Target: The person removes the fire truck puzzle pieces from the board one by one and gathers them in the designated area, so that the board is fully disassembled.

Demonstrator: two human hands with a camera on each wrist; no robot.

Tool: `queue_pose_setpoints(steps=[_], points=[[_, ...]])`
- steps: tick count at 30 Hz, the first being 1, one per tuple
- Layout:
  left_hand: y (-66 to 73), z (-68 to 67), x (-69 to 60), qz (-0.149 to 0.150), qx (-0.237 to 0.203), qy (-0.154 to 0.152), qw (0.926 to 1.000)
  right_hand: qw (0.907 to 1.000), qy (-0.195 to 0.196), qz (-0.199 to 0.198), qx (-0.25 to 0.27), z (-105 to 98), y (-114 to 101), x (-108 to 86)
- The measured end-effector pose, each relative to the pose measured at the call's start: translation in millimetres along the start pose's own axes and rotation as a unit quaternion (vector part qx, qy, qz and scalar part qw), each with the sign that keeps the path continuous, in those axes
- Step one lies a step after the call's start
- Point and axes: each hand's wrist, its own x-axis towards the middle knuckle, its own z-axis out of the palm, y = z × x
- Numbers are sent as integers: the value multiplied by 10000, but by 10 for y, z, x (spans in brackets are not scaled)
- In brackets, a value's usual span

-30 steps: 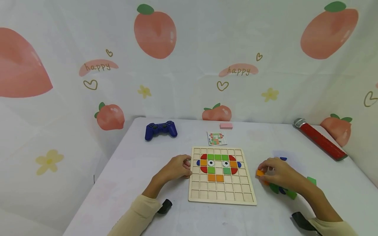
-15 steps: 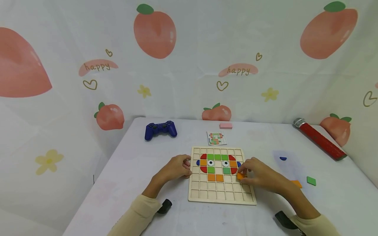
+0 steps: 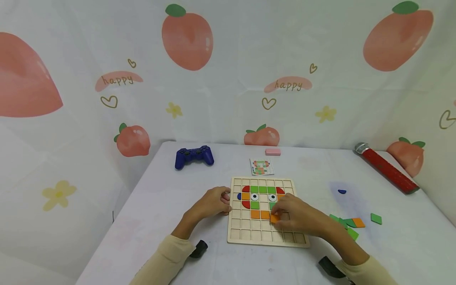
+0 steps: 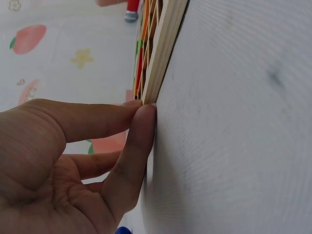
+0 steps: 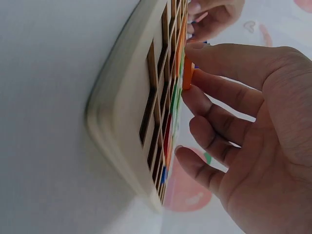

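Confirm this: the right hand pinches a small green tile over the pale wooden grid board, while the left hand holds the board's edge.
The colour is wrong: the right hand pinches a small orange tile, as the right wrist view shows; the rest stands.

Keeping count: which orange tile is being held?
The orange tile pinched by the right hand; the other orange tiles lie in the wooden grid board or loose on the table.

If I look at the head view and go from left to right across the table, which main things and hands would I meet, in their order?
Gamepad → left hand → board → right hand → loose blue tile → microphone.
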Motion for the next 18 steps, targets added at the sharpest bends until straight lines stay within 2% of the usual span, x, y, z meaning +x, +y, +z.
queue_pose_setpoints(steps=[8,18], points=[[7,5,3,-11,32,-5,10000,9992,-49,-363,-134,52,-79,45],[12,-4,-8,-21,-21,2,10000,9980,-206,-573,-149,76,-145,59]])
